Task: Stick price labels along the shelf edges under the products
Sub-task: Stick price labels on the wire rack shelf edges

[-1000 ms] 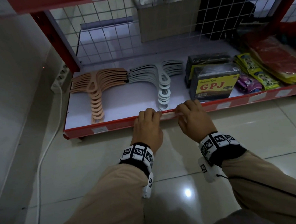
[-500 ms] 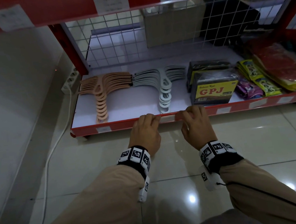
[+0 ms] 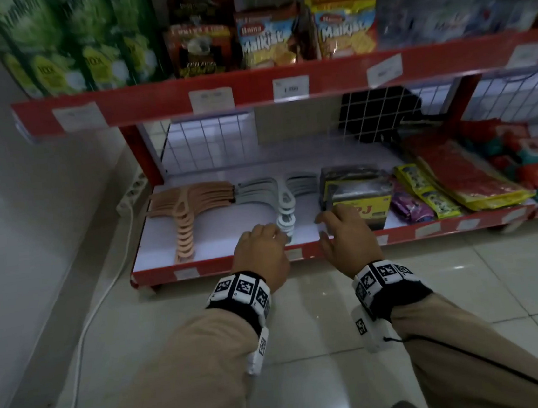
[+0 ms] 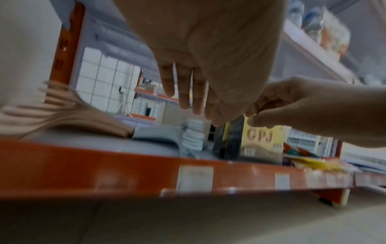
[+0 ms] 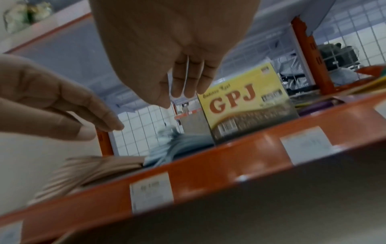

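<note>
- Price labels (image 3: 293, 253) are seen stuck all along the bottom shelf's front edge (image 3: 221, 268).
- Nothing is held: left hand (image 3: 261, 254) and right hand (image 3: 347, 238) hover with relaxed, empty grips.

From the right wrist camera I see my right hand (image 5: 177, 54) above the red shelf edge (image 5: 219, 161), fingers (image 5: 179, 82) straight, close together and pointing down, holding nothing and clear of the edge. My left hand (image 5: 52, 102) enters from the left, fingers extended and relaxed, also empty. Two white price labels (image 5: 151, 192) (image 5: 306, 147) sit on the edge face, their print blurred. On the shelf behind stand a yellow GPJ pack (image 5: 244, 105), grey hangers (image 5: 179, 148) and beige hangers (image 5: 87, 173). A white wire grid (image 5: 144, 132) backs the shelf.
</note>
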